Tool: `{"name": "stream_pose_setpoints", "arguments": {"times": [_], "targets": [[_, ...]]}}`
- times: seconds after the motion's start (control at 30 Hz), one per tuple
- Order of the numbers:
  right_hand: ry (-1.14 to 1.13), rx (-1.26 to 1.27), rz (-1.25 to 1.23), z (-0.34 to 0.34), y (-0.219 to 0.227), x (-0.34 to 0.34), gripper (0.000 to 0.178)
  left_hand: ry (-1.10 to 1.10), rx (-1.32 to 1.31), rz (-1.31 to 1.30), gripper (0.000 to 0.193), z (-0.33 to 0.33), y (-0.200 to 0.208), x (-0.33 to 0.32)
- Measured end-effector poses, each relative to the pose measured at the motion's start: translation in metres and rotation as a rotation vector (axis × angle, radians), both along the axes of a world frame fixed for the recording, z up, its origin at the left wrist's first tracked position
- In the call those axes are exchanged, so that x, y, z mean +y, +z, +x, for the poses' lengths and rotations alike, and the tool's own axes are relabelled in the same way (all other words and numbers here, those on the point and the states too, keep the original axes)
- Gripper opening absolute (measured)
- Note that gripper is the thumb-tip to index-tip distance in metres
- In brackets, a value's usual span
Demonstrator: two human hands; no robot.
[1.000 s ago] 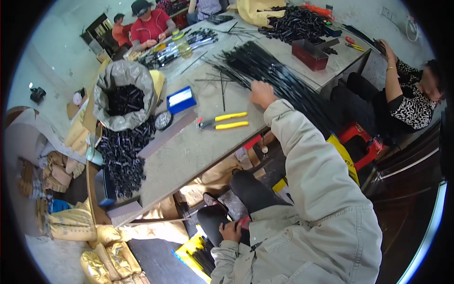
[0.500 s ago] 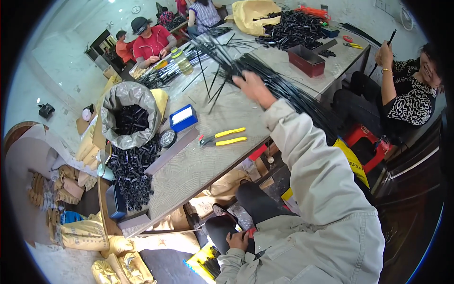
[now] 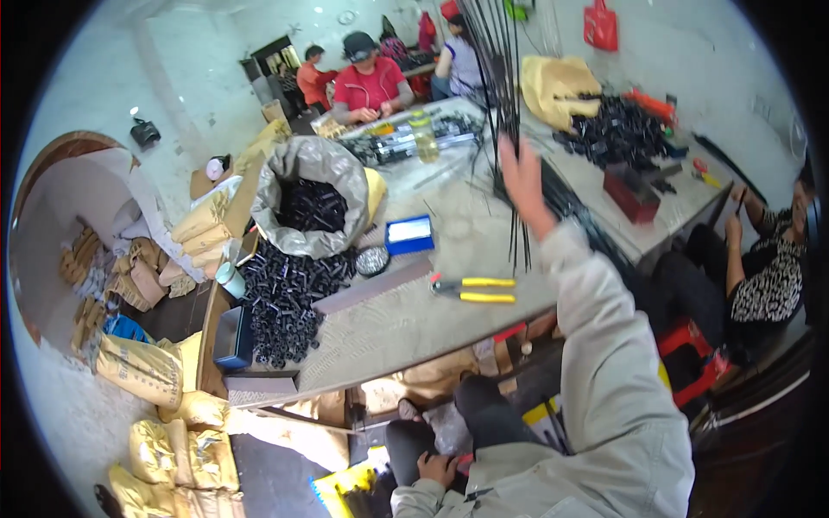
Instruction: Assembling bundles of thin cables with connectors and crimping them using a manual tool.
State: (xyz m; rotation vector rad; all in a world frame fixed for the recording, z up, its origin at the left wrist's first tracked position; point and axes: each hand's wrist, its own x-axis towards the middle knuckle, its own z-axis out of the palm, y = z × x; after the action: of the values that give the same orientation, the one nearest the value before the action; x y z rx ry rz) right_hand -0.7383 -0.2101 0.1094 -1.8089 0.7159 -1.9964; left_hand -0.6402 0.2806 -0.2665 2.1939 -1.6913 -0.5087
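Note:
My right hand [image 3: 522,181] is raised over the worktable [image 3: 414,319], holding a bundle of long thin black rods [image 3: 499,82] nearly upright. Their tops run out of view, and some lower ends hang below the hand. Behind my forearm lies a larger pile of black rods [image 3: 570,211], partly hidden by the sleeve. Nippers with yellow handles [image 3: 475,290] lie near the table's front edge. Low in my lap my left hand [image 3: 439,469] is closed beside something red; what it holds is not clear.
A grey sack [image 3: 268,177] of black parts stands left, with loose black tubes [image 3: 285,298] spilling below. Nearby are a blue box [image 3: 409,234] and a round tin [image 3: 372,261]. A dark red box [image 3: 630,192] stands right. Other people sit across the table and at right.
The bundle of rods has swung from slanting over the pile to nearly upright, with my right hand lifted. The whole view has shifted; my left hand stays in the lap.

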Motion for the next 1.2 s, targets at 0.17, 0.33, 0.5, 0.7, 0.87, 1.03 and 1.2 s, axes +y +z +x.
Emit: {"name": "stream_pose_setpoints", "arguments": {"times": [0.17,0.33,0.5,0.7,0.87,1.03,1.2], "targets": [[0.006,0.134,-0.006,0.009,-0.075,0.008,0.021,-0.01,0.156,0.001,0.031,0.002,0.029,-0.011],[0.533,0.441,0.523,0.021,0.017,0.061,0.015,-0.196,0.725,-0.341,0.025,-0.01,0.176,-0.08],[0.612,0.502,0.507,0.039,0.049,0.111,0.017,-0.163,1.078,-0.691,0.029,-0.001,0.335,-0.167],[0.747,0.456,0.429,0.048,0.021,0.177,0.023,0.084,1.039,-0.965,0.043,0.059,0.396,-0.241],[1.142,0.339,0.682,0.03,-0.012,0.242,0.02,0.132,1.447,-0.787,0.027,0.082,0.398,-0.219],[1.197,0.255,0.731,0.031,-0.015,0.246,0.018,0.239,1.443,-0.926,0.02,0.078,0.396,-0.207],[1.138,0.355,0.574,0.039,-0.014,0.246,0.019,0.211,1.396,-0.751,0.023,0.082,0.396,-0.197]]}}
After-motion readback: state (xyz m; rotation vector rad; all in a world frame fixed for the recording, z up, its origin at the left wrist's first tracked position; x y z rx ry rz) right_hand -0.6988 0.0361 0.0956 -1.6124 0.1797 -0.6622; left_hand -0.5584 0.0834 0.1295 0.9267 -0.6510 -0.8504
